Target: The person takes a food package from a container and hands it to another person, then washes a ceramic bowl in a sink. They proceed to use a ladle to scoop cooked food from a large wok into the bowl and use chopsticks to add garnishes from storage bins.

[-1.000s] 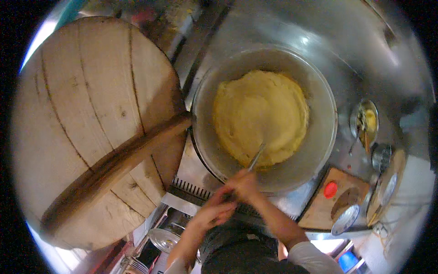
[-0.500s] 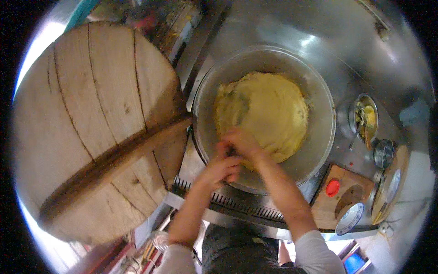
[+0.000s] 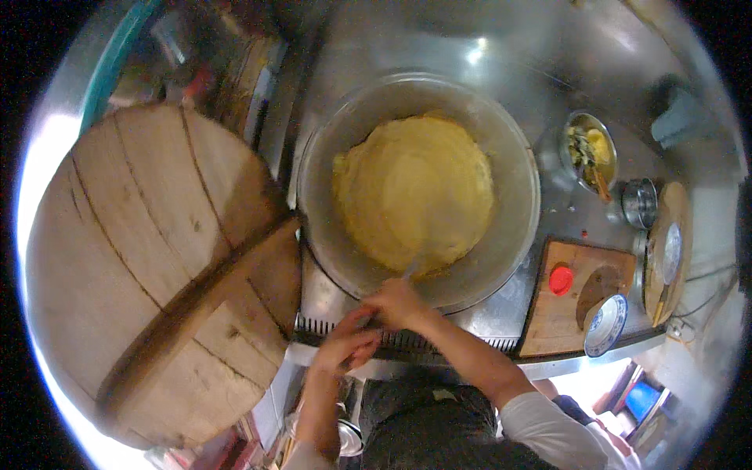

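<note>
A wide metal pot (image 3: 513, 227) holds a round yellow mass (image 3: 376, 184), smooth and dough-like, across its bottom. At the pot's near rim my right hand (image 3: 398, 304) is closed around a long-handled tool. My left hand (image 3: 348, 342) is closed on the same handle, lower and nearer to me. A grey stretch of the tool's shaft (image 3: 410, 269) shows beyond the right hand, over the near edge of the yellow mass. The tool's head is smeared by motion, so its kind cannot be made out.
Left of the pot leans a big round wooden lid (image 3: 149, 235) with a bar handle. On the right are a metal bowl of food (image 3: 589, 153), a small metal container (image 3: 638, 202), a cutting board (image 3: 548, 333), a red lid (image 3: 561, 280) and a patterned bowl (image 3: 605, 325).
Both hands have drawn back toward me, from over the pot to its near rim. The tool's shaft now shows beyond the right hand. The whole view has shifted somewhat.
</note>
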Demonstrator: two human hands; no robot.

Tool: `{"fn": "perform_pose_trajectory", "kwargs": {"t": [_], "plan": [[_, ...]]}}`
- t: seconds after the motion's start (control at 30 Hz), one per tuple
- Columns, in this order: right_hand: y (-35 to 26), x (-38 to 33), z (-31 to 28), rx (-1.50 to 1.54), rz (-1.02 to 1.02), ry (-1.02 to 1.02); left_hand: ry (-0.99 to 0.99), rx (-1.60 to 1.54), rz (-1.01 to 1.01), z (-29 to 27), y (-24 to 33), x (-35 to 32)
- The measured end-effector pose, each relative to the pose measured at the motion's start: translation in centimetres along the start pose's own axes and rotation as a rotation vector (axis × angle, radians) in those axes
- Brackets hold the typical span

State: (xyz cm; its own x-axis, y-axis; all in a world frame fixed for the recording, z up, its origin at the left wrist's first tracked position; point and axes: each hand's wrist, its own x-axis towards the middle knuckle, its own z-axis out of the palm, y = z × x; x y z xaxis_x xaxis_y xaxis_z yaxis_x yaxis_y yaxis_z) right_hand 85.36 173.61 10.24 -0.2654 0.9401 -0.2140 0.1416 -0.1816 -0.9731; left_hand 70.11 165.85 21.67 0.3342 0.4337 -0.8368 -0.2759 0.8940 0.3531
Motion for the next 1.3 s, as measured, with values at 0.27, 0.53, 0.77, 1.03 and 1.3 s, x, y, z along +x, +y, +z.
{"fn": "perform_pose_trajectory", "kwargs": {"t": [0.27,0.53,0.77,1.03,1.3], "plan": [[1.1,0.2,-0.2,0.102,0.049,-0.155,-0.006,0.077,0.231,2.9,-0.2,5.4],[-4.2,0.9,-2.7,0.006,0.155,-0.328,0.028,0.068,0.173,5.6,3.0,3.4],[-5.0,-4.2,1.1,-0.241,-0.527,-0.227,0.056,0.191,0.343,6.0,-0.2,-3.9],[0.5,-17.1,0.1,0.732,0.513,0.015,0.270,1.437,0.232,11.2,-5.0,-0.7],[0.3,-22.5,-1.9,0.657,0.060,0.061,-0.431,1.010,0.042,35.0,-17.2,18.1]]}}
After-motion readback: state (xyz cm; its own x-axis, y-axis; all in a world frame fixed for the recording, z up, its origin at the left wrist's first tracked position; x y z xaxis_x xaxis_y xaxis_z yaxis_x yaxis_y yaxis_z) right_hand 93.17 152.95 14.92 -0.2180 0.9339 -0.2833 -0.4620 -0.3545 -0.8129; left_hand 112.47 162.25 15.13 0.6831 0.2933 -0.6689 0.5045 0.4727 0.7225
